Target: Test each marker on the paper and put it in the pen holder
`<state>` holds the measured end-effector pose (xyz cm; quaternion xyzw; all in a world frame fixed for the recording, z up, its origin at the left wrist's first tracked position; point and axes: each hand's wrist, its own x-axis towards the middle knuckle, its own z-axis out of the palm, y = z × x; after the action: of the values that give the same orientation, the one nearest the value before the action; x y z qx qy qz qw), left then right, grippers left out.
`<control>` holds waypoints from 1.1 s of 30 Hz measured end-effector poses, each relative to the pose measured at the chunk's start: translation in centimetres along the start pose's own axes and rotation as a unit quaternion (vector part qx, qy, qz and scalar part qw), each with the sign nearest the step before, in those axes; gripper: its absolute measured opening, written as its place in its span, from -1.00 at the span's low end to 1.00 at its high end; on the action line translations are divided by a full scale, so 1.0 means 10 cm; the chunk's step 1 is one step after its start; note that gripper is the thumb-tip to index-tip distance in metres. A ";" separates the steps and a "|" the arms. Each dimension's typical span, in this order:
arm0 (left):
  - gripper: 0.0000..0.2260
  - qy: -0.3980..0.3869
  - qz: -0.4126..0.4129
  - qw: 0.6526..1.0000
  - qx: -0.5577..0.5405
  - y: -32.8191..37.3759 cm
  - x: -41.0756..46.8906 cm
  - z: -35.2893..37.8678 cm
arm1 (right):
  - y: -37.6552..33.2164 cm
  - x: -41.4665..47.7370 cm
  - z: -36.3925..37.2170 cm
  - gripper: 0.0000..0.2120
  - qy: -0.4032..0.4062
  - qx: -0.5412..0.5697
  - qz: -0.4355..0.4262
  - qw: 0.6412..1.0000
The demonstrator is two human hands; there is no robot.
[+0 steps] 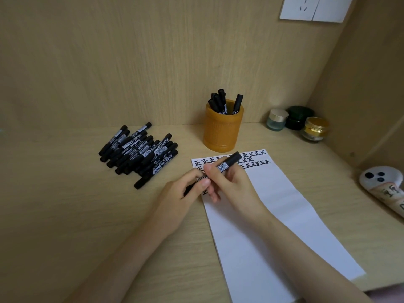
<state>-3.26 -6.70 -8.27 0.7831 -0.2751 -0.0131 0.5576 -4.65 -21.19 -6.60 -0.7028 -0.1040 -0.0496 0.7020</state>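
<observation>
Both my hands hold one black marker point(229, 162) over the top left of the white paper point(273, 215). My right hand point(231, 184) grips its barrel near the barcode label. My left hand point(185, 191) grips the lower end of the same marker; whether the cap is on is hidden by my fingers. Rows of black test marks point(253, 159) fill the paper's top edge. The orange pen holder point(223, 130) stands just beyond the paper with several markers upright in it. A pile of black markers point(140, 153) lies on the desk to the left.
Three small jars point(298, 122) sit in the back right corner. A white phone in a printed case point(384, 184) lies at the right edge. Wooden walls close in behind and to the right, with a wall socket point(306, 8) high up.
</observation>
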 end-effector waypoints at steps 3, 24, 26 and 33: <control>-0.77 0.004 0.004 1.000 0.010 0.00 0.00 0.04 | 0.01 -0.01 -0.02 -0.71 0.023 0.009 -0.001 1.000; -0.81 -0.135 -0.020 0.970 0.202 0.00 -0.09 0.12 | 0.15 0.09 -0.86 -0.68 0.269 -0.073 0.103 0.955; -0.82 -0.139 -0.024 0.969 0.203 0.01 -0.09 0.11 | 0.19 0.11 -0.86 -0.66 0.283 -0.106 0.097 0.948; -0.84 -0.150 -0.023 0.966 0.211 0.06 -0.08 0.12 | 0.30 0.13 -0.86 -0.70 0.286 -0.153 0.080 0.942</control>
<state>-4.59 -7.47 -8.41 0.8782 -0.3339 -0.0844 0.3317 -2.08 -29.63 -9.18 -0.7639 0.1669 -0.2078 0.5878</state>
